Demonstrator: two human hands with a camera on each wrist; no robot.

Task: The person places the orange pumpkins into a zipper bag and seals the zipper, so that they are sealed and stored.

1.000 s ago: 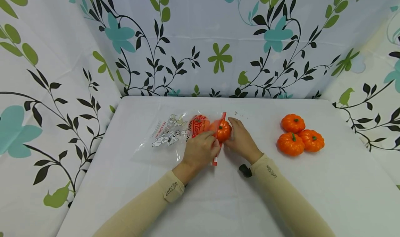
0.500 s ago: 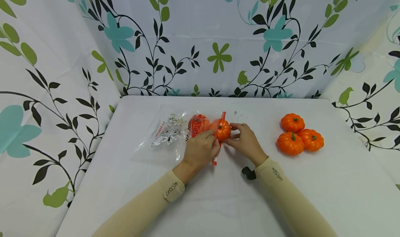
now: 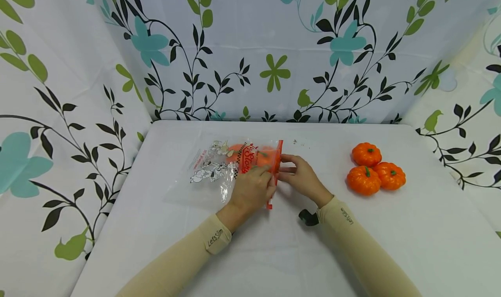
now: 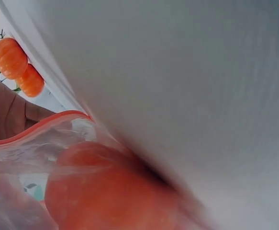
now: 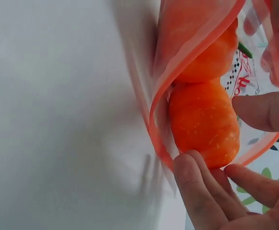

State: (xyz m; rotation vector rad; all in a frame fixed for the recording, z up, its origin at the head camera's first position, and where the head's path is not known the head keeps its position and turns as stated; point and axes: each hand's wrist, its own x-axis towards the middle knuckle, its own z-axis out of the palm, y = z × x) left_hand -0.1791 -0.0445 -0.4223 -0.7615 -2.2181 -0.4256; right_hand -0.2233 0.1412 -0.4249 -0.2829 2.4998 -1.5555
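Beige sleeves [image 3: 176,264] lead to the hands. Left hand [image 3: 250,192] pinches the bag [image 3: 211,171] at its red rim [image 3: 279,151]; right hand [image 3: 303,177], fingers spread, touches the front pumpkin [image 5: 204,124], just inside the mouth. A second pumpkin [image 5: 208,62] sits deeper. Risk: slack left grip could let the rim fold, snagging or releasing the front one. Three loose pumpkins [image 3: 375,171], well apart, could roll if the sleeve knocked them.
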